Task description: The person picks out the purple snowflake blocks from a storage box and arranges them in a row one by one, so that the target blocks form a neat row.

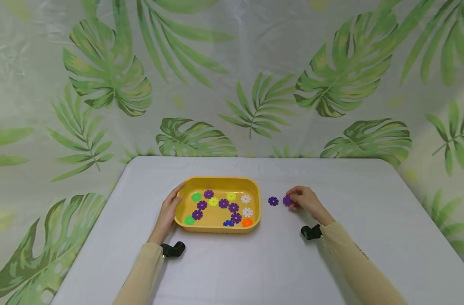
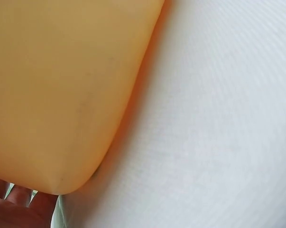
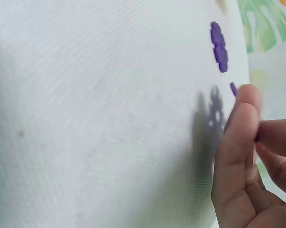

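Yellow-orange tray (image 2: 62,95) filling the left, fingers (image 2: 43,206) at its lower edge, white tabletop (image 2: 218,118) at right

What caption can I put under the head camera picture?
Left hand holds a yellow tray of colorful snowflake discs; right hand pinches a purple one.

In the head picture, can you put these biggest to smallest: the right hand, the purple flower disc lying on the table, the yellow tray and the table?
Largest to smallest:
1. White table
2. Yellow tray
3. Right hand
4. Purple flower disc
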The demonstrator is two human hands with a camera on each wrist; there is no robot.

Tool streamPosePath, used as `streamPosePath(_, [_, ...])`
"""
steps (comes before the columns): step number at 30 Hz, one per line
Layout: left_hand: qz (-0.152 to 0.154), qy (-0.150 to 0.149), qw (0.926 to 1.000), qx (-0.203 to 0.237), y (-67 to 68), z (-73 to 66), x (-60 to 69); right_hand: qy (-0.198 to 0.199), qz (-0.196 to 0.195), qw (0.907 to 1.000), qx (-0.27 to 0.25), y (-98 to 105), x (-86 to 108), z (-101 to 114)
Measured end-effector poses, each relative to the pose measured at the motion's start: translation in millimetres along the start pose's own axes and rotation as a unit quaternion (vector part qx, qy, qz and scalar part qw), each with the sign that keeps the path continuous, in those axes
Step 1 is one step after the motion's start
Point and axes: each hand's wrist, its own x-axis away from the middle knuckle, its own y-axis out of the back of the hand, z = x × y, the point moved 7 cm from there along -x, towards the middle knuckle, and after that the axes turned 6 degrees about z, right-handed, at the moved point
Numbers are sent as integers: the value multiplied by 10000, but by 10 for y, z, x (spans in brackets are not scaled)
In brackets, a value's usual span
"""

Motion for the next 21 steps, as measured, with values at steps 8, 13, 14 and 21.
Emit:
streamPosePath(8, [65, 123, 9998, 105, -66, -165, 66, 48, -153, 9980, 607, -47, 6, 91])
streamPosePath(13, [59, 162, 9999, 9, -96, -253, 110, 728, 3, 9973, -38, -208, 30, 451])
streamPosePath(14, [64, 161, 9998, -4, -98, -259, 112, 860, 124, 9960, -224, -279, 35, 544])
streamPosePath(21, [78, 175, 9998, -1, -97, -257, 105, 1137, 1194, 9831, -801, -1085, -8, 1072])
